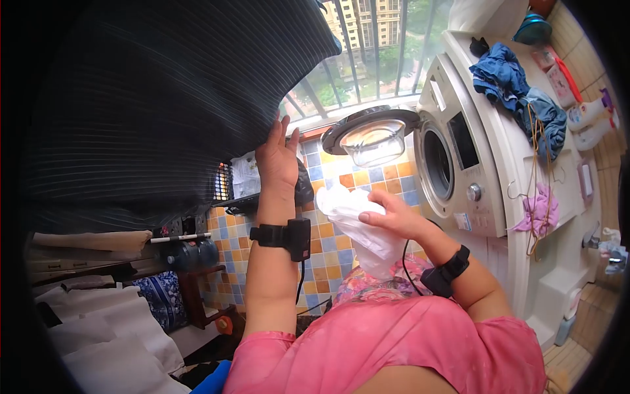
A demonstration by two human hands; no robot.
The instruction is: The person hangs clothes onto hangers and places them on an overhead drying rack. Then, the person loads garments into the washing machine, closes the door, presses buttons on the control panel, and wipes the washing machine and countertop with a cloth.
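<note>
My left hand point(278, 159) is raised with its fingers spread, against the lower right edge of a large dark striped cloth point(164, 98) that fills the upper left. It grips nothing that I can see. In front of my body, my right hand point(396, 218) is closed round a bunched white cloth point(357, 226), which hangs down towards my lap. To the right of that hand is a washing machine point(482, 217). Its round door point(374, 141) stands open over the tiled floor, and the drum opening shows.
Blue clothes point(502, 75), a pink cloth point(540, 207) and wire hangers lie on the white counter point(518, 151). Barred windows are ahead. At the lower left are water bottles point(190, 255), a wooden stool point(195, 295) and white fabric point(118, 328).
</note>
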